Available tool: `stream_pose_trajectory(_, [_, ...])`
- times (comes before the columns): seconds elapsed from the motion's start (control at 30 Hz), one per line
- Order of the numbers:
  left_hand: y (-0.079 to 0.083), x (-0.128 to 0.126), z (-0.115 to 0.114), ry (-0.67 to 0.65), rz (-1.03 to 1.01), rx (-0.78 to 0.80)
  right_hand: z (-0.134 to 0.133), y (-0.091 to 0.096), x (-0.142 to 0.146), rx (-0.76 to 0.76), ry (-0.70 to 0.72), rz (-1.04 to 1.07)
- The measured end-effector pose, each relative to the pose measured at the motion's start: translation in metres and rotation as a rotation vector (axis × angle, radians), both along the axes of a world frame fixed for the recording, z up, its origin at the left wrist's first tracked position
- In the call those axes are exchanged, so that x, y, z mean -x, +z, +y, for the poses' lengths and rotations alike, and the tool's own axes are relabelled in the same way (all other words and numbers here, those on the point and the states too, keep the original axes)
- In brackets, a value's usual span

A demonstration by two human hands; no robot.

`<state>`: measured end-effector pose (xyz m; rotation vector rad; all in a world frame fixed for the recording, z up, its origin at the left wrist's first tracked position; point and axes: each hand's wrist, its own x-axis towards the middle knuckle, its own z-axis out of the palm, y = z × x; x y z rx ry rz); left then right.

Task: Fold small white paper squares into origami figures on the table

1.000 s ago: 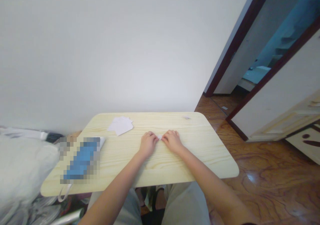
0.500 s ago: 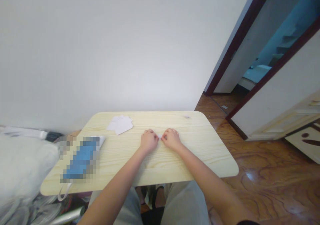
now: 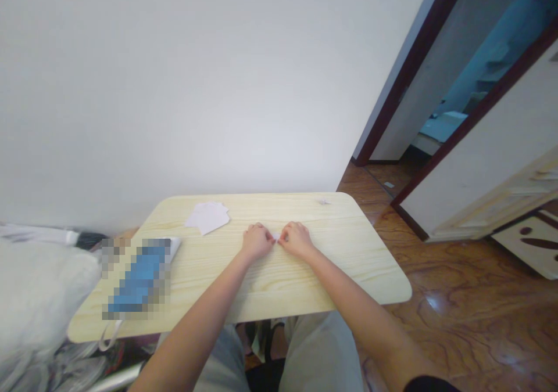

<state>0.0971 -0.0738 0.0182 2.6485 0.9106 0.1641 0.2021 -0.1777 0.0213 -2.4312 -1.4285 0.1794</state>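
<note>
Both hands are at the middle of the light wooden table [image 3: 204, 287], fingertips nearly meeting. My left hand [image 3: 258, 241] is closed in a pinch on one side of a small piece of white paper [image 3: 276, 236]. From the other side, my right hand [image 3: 295, 240] pinches the same paper, also closed. Most of the paper is hidden by the fingers, so its folds cannot be made out. Toward the back left lies a loose pile of white paper sheets [image 3: 208, 216]. A tiny folded-looking white paper piece [image 3: 323, 201] rests near the back right edge.
A pixelated blue device with a white edge [image 3: 142, 276] and a strap lies on the table's left side. White wall [image 3: 244, 90] rises behind the table. Fluffy white bedding [image 3: 43, 293] is at the left, a doorway [image 3: 405, 101] at the right.
The view has shifted slightly. Both hands keep their pinch on the small paper, with only a slight change in the fingers. The other things on the table stay put.
</note>
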Motion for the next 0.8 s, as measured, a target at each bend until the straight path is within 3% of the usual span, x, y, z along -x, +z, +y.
stream_pose_trajectory(0.3, [-0.009, 0.000, 0.015, 0.006, -0.017, 0.087, 0.008, -0.004, -0.009, 0.006, -0.064, 0.020])
stream_pose_trajectory(0.53, [-0.010, 0.001, 0.011, 0.047, -0.048, 0.042, 0.014, -0.006, -0.022, 0.091, -0.056, 0.046])
stream_pose_trajectory(0.8, [-0.008, 0.006, 0.007, 0.048, -0.102, 0.055, 0.011, 0.000, -0.023, 0.068, 0.113, 0.100])
